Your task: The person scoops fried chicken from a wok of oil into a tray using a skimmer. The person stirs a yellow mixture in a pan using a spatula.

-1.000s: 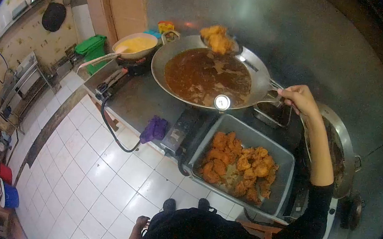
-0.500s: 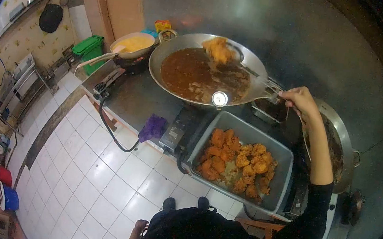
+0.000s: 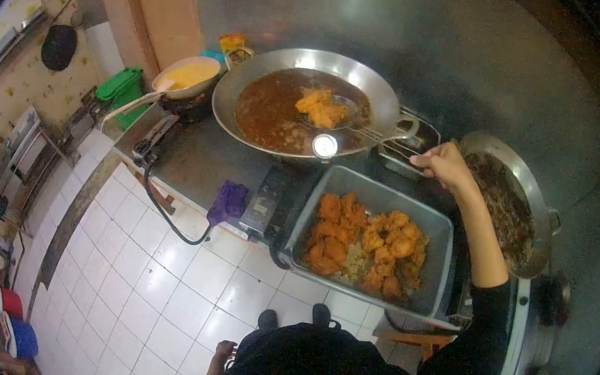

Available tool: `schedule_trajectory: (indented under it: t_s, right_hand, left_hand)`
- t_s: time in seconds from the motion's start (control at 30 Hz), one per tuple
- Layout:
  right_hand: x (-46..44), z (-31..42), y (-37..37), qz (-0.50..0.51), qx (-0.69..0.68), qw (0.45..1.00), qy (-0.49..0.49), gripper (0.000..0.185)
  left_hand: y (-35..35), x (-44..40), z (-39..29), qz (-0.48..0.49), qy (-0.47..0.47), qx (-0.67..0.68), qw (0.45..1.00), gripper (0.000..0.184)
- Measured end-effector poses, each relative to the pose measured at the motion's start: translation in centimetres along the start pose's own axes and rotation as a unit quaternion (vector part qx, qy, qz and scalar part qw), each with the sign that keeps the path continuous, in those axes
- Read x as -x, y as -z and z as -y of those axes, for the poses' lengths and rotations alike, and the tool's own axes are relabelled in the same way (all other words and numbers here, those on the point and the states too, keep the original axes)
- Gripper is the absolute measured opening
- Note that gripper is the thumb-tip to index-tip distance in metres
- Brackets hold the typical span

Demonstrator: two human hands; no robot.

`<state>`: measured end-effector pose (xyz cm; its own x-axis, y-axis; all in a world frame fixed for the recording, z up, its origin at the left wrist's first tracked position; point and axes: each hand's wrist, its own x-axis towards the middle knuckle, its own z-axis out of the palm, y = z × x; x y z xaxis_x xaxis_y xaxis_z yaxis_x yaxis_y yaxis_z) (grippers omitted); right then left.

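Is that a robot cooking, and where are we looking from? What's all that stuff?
No robot here! It's a person, and every picture comes from one camera worn on their head, looking down. Their right hand holds a long-handled strainer carrying golden crispy pieces over a big pan of brown liquid. Their left hand is low down, too small to read clearly. On the counter, a smaller pan holds something yellow. The grey tub holds more crispy pieces.
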<state>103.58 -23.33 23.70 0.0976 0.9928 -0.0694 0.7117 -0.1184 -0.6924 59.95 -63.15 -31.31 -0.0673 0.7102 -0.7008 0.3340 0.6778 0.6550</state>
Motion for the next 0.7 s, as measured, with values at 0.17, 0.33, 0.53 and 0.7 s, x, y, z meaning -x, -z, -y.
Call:
schedule_trajectory:
  t_s: [0.17, 0.33, 0.53, 0.7]
  right_hand:
    - [1.0, -0.2, 0.6, -0.011, -0.039, 0.999, -0.015, 0.025]
    - [4.4, 0.7, 4.4, -0.047, -0.105, 0.993, 0.007, 0.021]
    - [11.9, -1.0, 9.9, -0.09, -0.097, 0.991, -0.03, 0.023]
    - [18.6, -5.5, 10.7, -0.125, -0.086, 0.982, -0.113, 0.022]
  left_hand:
    - [-0.2, -3.1, 3.9, 0.03, 0.155, 0.21, 0.965, 0.026]
    - [0.5, -2.3, 2.3, 0.03, 0.148, 0.165, 0.975, 0.025]
    - [2.3, -3.8, -1.5, 0.081, 0.096, 0.034, 0.991, 0.024]
    - [4.1, -5.7, -4.9, 0.138, 0.041, -0.027, 0.989, 0.022]
